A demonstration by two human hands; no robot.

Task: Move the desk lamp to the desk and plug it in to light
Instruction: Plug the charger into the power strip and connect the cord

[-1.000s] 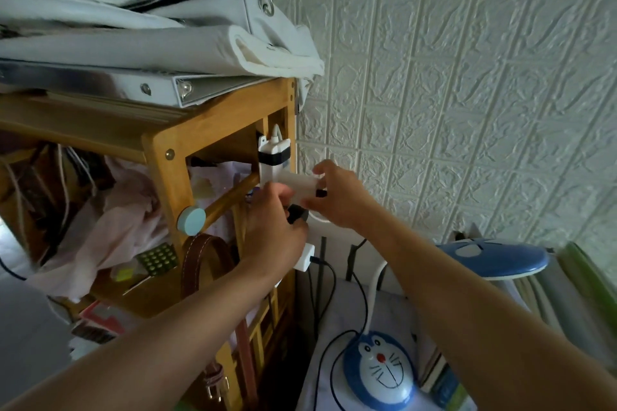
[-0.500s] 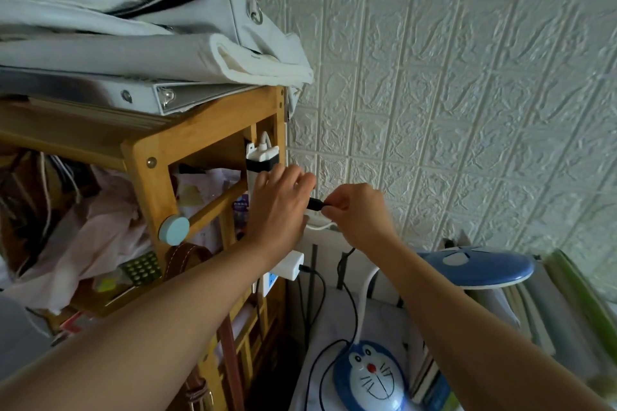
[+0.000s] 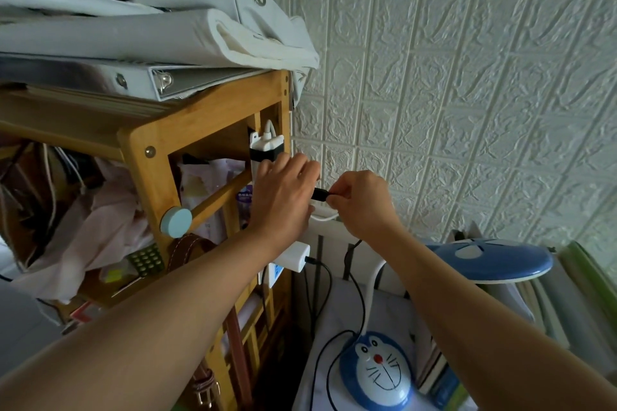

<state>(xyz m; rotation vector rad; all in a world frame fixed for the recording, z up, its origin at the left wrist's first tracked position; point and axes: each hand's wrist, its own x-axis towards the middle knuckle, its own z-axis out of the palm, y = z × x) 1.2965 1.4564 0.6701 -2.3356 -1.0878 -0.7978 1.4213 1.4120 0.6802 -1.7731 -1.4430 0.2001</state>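
1. Already the desk lamp (image 3: 377, 372) stands on the desk (image 3: 320, 374), its round cartoon-face base at lower centre and its blue head (image 3: 487, 260) arched out to the right on a white neck, so the moving part of the task looks done.
2. Its black cord (image 3: 329, 364) loops off the base and climbs toward the hands; slack on the desk lets the plug end reach.
3. The right hand (image 3: 359, 202) pinches the black plug (image 3: 320, 193) between thumb and fingertips, held level and aimed left, presumably for a straight push.
4. The left hand (image 3: 283, 197) is spread against a white power strip (image 3: 265, 152) fixed upright to the wooden shelf (image 3: 207, 130), likely bracing it; whether it grips anything cannot be told.
5. Whether the plug is seated cannot be told, since the left hand hides the socket.
6. A white charger (image 3: 295, 255) occupies a socket lower down.
7. No glow shows at the lamp, so lighting appears undone.
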